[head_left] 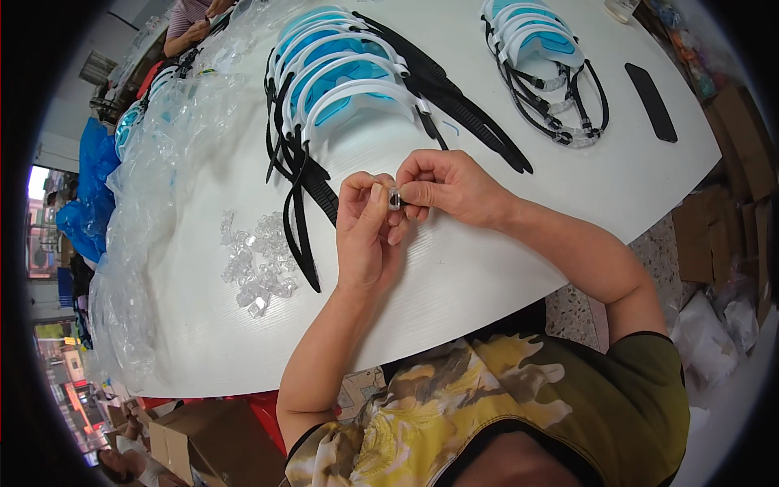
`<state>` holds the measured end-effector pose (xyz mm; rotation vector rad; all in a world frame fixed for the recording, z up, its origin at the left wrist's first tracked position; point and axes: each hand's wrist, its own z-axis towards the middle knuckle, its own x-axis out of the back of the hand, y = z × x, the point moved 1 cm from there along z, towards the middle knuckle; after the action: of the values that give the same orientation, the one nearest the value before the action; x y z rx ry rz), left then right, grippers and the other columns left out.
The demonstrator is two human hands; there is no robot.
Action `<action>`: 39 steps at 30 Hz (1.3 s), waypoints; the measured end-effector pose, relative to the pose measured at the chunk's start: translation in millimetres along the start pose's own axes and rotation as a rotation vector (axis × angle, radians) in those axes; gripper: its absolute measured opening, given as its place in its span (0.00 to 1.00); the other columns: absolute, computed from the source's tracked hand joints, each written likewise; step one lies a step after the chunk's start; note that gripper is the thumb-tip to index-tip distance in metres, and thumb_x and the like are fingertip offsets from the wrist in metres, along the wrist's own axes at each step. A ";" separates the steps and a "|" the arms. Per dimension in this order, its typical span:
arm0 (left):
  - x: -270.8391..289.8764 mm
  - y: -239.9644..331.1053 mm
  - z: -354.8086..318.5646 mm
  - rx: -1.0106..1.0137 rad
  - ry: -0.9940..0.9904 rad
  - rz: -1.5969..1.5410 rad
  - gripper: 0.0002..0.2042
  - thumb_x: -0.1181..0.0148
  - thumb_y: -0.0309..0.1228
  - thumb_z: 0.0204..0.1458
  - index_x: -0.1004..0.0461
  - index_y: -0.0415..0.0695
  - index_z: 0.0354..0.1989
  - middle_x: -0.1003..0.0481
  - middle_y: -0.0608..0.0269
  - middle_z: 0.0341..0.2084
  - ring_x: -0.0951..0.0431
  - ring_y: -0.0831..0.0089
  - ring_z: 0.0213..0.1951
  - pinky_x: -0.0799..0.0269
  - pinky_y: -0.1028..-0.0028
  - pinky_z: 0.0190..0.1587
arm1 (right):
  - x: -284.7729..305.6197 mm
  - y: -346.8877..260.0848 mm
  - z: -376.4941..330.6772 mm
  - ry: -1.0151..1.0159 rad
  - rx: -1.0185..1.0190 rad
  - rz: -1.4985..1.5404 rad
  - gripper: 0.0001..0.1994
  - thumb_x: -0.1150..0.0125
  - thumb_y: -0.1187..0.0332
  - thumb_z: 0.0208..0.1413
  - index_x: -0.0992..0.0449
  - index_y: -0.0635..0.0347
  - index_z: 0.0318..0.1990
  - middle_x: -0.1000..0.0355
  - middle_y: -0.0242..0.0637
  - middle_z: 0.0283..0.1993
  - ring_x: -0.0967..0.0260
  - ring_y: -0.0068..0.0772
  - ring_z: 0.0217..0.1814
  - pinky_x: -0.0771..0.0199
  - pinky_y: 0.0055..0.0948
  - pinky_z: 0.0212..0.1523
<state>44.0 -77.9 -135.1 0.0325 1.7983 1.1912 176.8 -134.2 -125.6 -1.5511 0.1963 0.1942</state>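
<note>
My left hand [367, 235] and my right hand [456, 188] meet over the middle of the white table. Pinched between both hands' fingertips is a small clear plastic buckle [395, 197] with something dark inside it. Just beyond my hands stands a row of swim masks [357, 91] with white frames, blue lenses and loose black straps [464, 109]. One strap runs down close to my left hand; whether it reaches the buckle is hidden by the fingers. Left of my left wrist lies a loose pile of clear plastic buckles [258, 264].
More masks [545, 40], their straps joined by clear buckles, sit at the far right beside a black phone-shaped slab [651, 102]. Crumpled clear plastic bags [134, 268] line the table's left side. Cardboard boxes [702, 243] stand at right. Another person's hand [197, 31] shows at top left.
</note>
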 end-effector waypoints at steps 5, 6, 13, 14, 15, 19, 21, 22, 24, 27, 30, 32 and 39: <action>-1.1 -3.7 0.9 -0.009 -0.061 -0.041 0.06 0.52 0.29 0.52 0.40 0.45 0.34 0.34 0.64 0.30 0.37 0.81 0.23 0.41 0.86 0.20 | -0.6 1.9 0.2 0.009 0.023 0.038 0.07 0.48 0.69 0.52 0.34 0.64 0.34 0.33 0.31 0.25 0.34 0.18 0.27 0.33 0.16 0.29; -1.5 -4.7 1.1 -0.018 -0.086 -0.050 0.06 0.51 0.30 0.52 0.40 0.44 0.34 0.34 0.64 0.30 0.36 0.80 0.24 0.40 0.85 0.21 | -1.1 1.7 -0.1 0.018 0.043 0.062 0.07 0.48 0.70 0.52 0.33 0.64 0.35 0.32 0.32 0.25 0.33 0.19 0.28 0.33 0.17 0.29; -3.6 -6.3 -3.3 -0.076 -0.051 0.013 0.07 0.51 0.30 0.52 0.40 0.45 0.36 0.34 0.65 0.29 0.38 0.82 0.23 0.42 0.86 0.20 | -6.8 -0.4 -4.6 0.048 0.169 -0.012 0.07 0.46 0.71 0.50 0.33 0.61 0.36 0.31 0.32 0.25 0.32 0.20 0.28 0.32 0.18 0.32; -2.0 -6.7 -4.2 -0.078 -0.027 0.011 0.07 0.51 0.31 0.52 0.40 0.44 0.36 0.34 0.65 0.28 0.37 0.83 0.24 0.42 0.85 0.20 | -5.8 -0.9 -5.7 0.053 0.251 -0.194 0.08 0.45 0.70 0.49 0.32 0.61 0.37 0.30 0.32 0.27 0.32 0.20 0.30 0.32 0.19 0.34; -0.5 -7.0 -4.7 -0.081 -0.002 0.009 0.07 0.52 0.31 0.53 0.40 0.44 0.36 0.34 0.65 0.27 0.37 0.83 0.24 0.42 0.85 0.20 | -6.0 -2.3 -6.2 0.059 0.333 -0.376 0.10 0.43 0.68 0.48 0.32 0.61 0.37 0.29 0.33 0.30 0.32 0.20 0.31 0.32 0.19 0.35; 2.8 -10.6 -2.8 -0.084 0.024 -0.006 0.06 0.52 0.31 0.53 0.40 0.44 0.36 0.34 0.66 0.27 0.36 0.83 0.24 0.41 0.85 0.21 | -11.9 -6.1 -8.8 0.154 0.391 -0.443 0.05 0.44 0.72 0.47 0.30 0.59 0.33 0.29 0.33 0.26 0.31 0.22 0.29 0.33 0.20 0.32; 3.7 -10.8 -2.5 -0.097 0.028 0.097 0.07 0.53 0.31 0.53 0.40 0.44 0.37 0.33 0.65 0.27 0.36 0.83 0.24 0.41 0.85 0.21 | -10.7 -6.8 -8.6 0.164 0.358 -0.501 0.06 0.44 0.71 0.47 0.31 0.59 0.33 0.29 0.35 0.26 0.30 0.25 0.30 0.33 0.20 0.32; 3.2 -11.0 -2.8 -0.098 0.027 0.098 0.07 0.53 0.31 0.53 0.40 0.44 0.37 0.33 0.65 0.27 0.36 0.83 0.24 0.41 0.85 0.21 | -9.5 -8.3 -8.9 0.164 0.359 -0.501 0.06 0.44 0.71 0.47 0.31 0.59 0.33 0.29 0.35 0.26 0.30 0.25 0.30 0.33 0.20 0.32; 2.4 -11.5 -3.4 -0.111 0.037 0.161 0.07 0.52 0.31 0.53 0.40 0.44 0.37 0.33 0.65 0.28 0.36 0.83 0.25 0.40 0.84 0.22 | -7.6 -12.0 -9.4 0.108 0.389 -0.602 0.07 0.43 0.71 0.46 0.31 0.60 0.33 0.29 0.36 0.26 0.29 0.29 0.29 0.32 0.22 0.31; 2.4 -12.0 -2.7 -0.112 0.054 0.225 0.08 0.51 0.31 0.52 0.40 0.43 0.38 0.33 0.65 0.29 0.35 0.83 0.25 0.39 0.84 0.23 | -5.9 -10.9 -9.2 0.103 0.398 -0.716 0.06 0.43 0.71 0.45 0.31 0.60 0.31 0.30 0.36 0.27 0.31 0.33 0.30 0.33 0.27 0.31; 5.0 -11.2 -0.1 -0.085 -0.016 0.201 0.09 0.51 0.30 0.52 0.39 0.43 0.39 0.33 0.64 0.30 0.34 0.82 0.27 0.36 0.83 0.26 | -4.1 -13.3 -8.7 0.138 0.423 -0.790 0.05 0.43 0.70 0.44 0.31 0.59 0.29 0.32 0.35 0.27 0.34 0.36 0.30 0.35 0.31 0.32; -0.9 -6.4 1.8 -0.046 -0.009 0.207 0.10 0.49 0.30 0.51 0.39 0.41 0.39 0.34 0.64 0.30 0.34 0.80 0.26 0.36 0.83 0.27 | 1.3 -15.8 -8.2 0.196 0.560 -0.913 0.05 0.43 0.70 0.44 0.31 0.59 0.29 0.33 0.35 0.27 0.35 0.36 0.30 0.36 0.31 0.33; 4.2 -7.6 1.3 -0.340 -0.037 0.462 0.13 0.46 0.28 0.49 0.38 0.39 0.41 0.35 0.65 0.31 0.33 0.80 0.31 0.36 0.82 0.36 | -7.8 -26.0 -18.9 0.208 0.442 -0.755 0.06 0.44 0.72 0.46 0.33 0.62 0.28 0.37 0.34 0.27 0.39 0.29 0.30 0.38 0.25 0.33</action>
<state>45.9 -79.0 -143.6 0.2836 1.5773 1.7994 175.6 -153.4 -98.6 -1.1095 -0.1827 -0.5725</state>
